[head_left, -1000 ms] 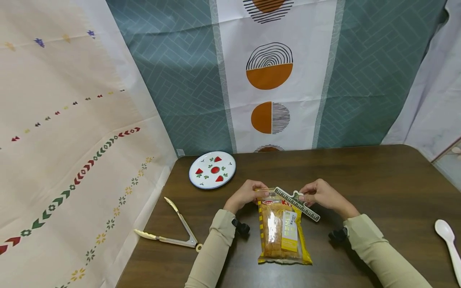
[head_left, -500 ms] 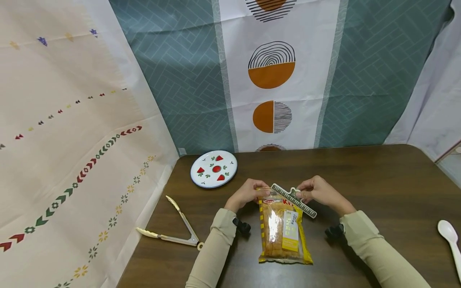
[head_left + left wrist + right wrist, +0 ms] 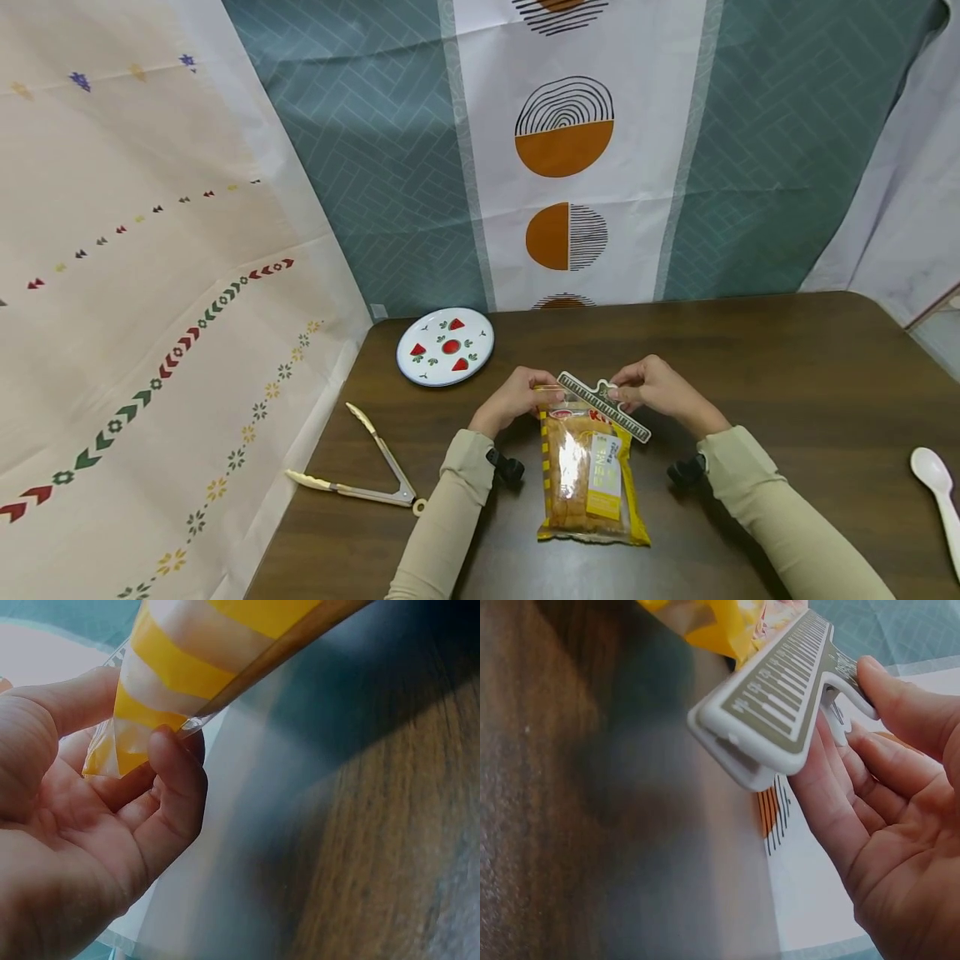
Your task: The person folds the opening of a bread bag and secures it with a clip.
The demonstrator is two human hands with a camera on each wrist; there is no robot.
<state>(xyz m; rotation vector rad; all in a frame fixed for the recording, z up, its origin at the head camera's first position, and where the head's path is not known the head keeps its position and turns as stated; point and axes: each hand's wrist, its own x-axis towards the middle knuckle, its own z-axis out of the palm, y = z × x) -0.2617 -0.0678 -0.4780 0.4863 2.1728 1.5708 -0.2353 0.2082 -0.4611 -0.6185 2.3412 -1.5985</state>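
Note:
A clear and yellow bag of sliced bread (image 3: 573,475) lies on the table in front of me. My left hand (image 3: 519,398) pinches its top left corner; in the left wrist view the yellow-striped corner (image 3: 161,682) sits between thumb and curled fingers. My right hand (image 3: 660,390) holds a long bag clip (image 3: 604,407) by its handles, thumb on one side and fingers on the other. The clip slants across the upper right of the bag. In the right wrist view the near end of the clip's jaws stands slightly apart. Whether the jaws bite the bag is hard to tell.
A white plate (image 3: 446,347) with red fruit designs lies at the back left. Spread tongs (image 3: 382,487) rest left of my left forearm. A white spoon (image 3: 933,475) lies at the right edge of the brown table (image 3: 787,400). Cloths hang behind and at the left.
My right hand has moved the clip left and slightly up, farther over the top of the bread bag. The left hand keeps its hold on the corner.

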